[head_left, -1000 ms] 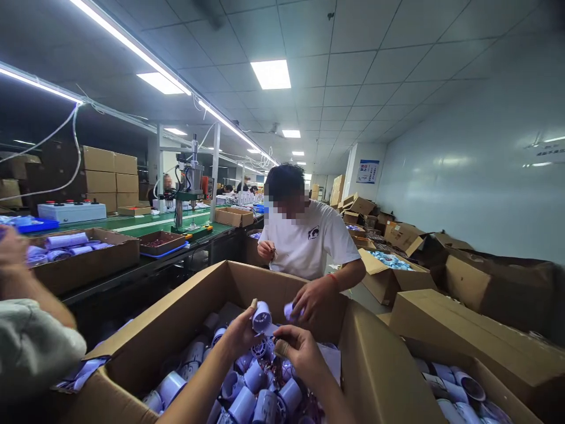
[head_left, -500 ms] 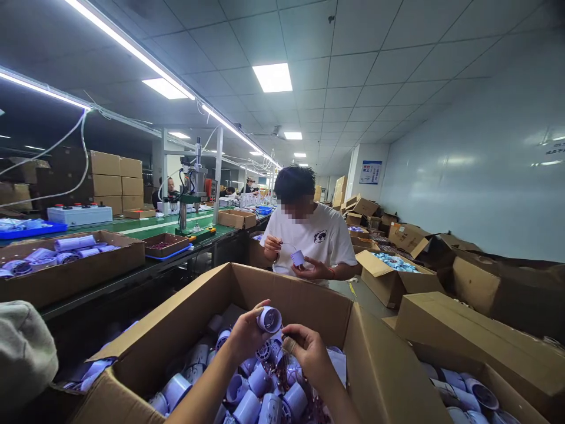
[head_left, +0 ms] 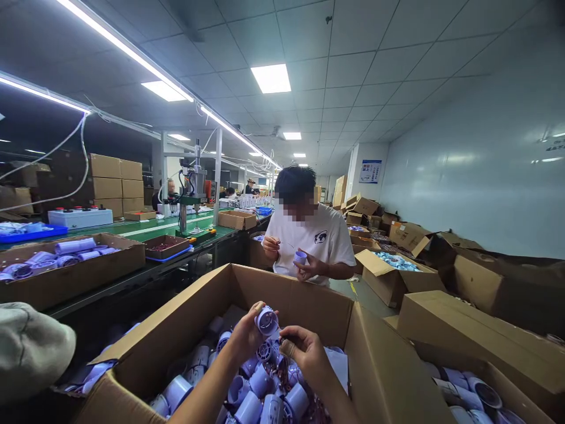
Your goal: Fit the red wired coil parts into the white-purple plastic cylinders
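Note:
My left hand (head_left: 245, 337) is wrapped around a pale lavender plastic cylinder housing (head_left: 266, 321), whose open round end is tilted toward me. Just right of it, my right hand (head_left: 308, 352) pinches thumb and forefinger together on what looks like a thin wire running to the housing; its end is too small to make out. Both hands are above a large cardboard box (head_left: 176, 330). Inside lies a heap of similar plastic housings (head_left: 248, 406) with thin reddish wires (head_left: 279, 377) among them.
Across the box a person in a white T-shirt (head_left: 324, 235) holds another housing (head_left: 300, 257) and a wire. A green workbench (head_left: 163, 225) with a press (head_left: 189, 194) runs along the left. More boxes (head_left: 477, 335) stand on the right. A grey cap (head_left: 33, 353) shows at left.
The housing in my left hand has turned, its open end now facing more downward and toward me. My right hand has shifted slightly left and stays pinched.

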A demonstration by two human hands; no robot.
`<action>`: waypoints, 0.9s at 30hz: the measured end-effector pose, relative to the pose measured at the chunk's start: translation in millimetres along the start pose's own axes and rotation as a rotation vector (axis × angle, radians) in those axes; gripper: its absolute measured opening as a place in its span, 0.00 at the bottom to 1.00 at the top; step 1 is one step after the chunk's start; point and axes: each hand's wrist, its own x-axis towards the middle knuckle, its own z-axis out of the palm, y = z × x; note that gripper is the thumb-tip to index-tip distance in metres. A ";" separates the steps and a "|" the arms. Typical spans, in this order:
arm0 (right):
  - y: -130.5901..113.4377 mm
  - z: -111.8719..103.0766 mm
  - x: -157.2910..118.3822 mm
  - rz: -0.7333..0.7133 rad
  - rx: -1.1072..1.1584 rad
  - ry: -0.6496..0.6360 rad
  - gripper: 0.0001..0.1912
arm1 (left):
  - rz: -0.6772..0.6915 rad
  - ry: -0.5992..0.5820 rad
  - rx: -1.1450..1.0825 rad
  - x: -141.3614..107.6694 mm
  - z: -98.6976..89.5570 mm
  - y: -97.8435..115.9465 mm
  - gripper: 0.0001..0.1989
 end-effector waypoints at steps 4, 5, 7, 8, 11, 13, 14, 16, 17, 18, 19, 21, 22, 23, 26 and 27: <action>1.5 1.6 -0.5 0.010 -0.021 -0.019 0.16 | -0.024 0.016 0.042 0.2 -1.7 0.9 0.12; 2.2 1.6 -0.7 0.014 -0.031 -0.031 0.15 | -0.029 0.008 0.049 0.1 -2.9 1.2 0.13; 3.9 1.4 -1.3 0.015 -0.057 -0.055 0.13 | -0.033 -0.012 0.066 0.0 -6.3 1.1 0.14; 4.9 1.3 -1.5 0.012 -0.071 -0.065 0.12 | -0.033 -0.018 0.075 0.0 -8.0 0.8 0.14; 8.0 1.8 -1.7 0.006 -0.111 -0.074 0.11 | -0.026 -0.018 0.094 0.3 -10.8 -0.3 0.14; 9.6 2.8 -1.2 0.013 -0.128 -0.054 0.11 | -0.028 -0.021 0.085 0.6 -9.9 -0.7 0.14; 10.2 3.4 -0.7 0.019 -0.131 -0.039 0.12 | -0.034 -0.026 0.080 0.8 -9.1 -0.9 0.14; 10.8 4.8 0.4 0.027 -0.124 -0.007 0.12 | -0.032 -0.045 0.104 1.3 -8.0 -2.1 0.14; 11.0 5.5 1.0 0.029 -0.119 0.007 0.13 | -0.016 -0.061 0.134 1.4 -8.0 -3.1 0.14; 11.1 6.2 1.4 0.024 -0.114 0.022 0.13 | 0.004 -0.078 0.169 1.3 -8.4 -4.6 0.15; 11.4 6.9 1.7 0.012 -0.109 0.038 0.13 | 0.030 -0.094 0.207 1.0 -9.1 -6.3 0.16; 12.1 8.3 1.7 -0.028 -0.119 0.076 0.14 | 0.079 -0.121 0.270 -0.4 -10.7 -10.2 0.16; 12.7 8.9 1.5 -0.050 -0.145 0.103 0.14 | 0.095 -0.128 0.289 -1.2 -11.1 -12.1 0.16; 13.5 9.6 1.1 -0.072 -0.191 0.138 0.13 | 0.111 -0.136 0.310 -1.9 -11.2 -13.9 0.16; 17.0 11.6 0.5 -0.168 -0.392 0.257 0.08 | 0.145 -0.176 0.384 -3.2 -9.0 -18.2 0.22; 18.6 12.3 0.5 -0.210 -0.448 0.303 0.08 | 0.136 -0.187 0.389 -3.4 -7.7 -19.1 0.23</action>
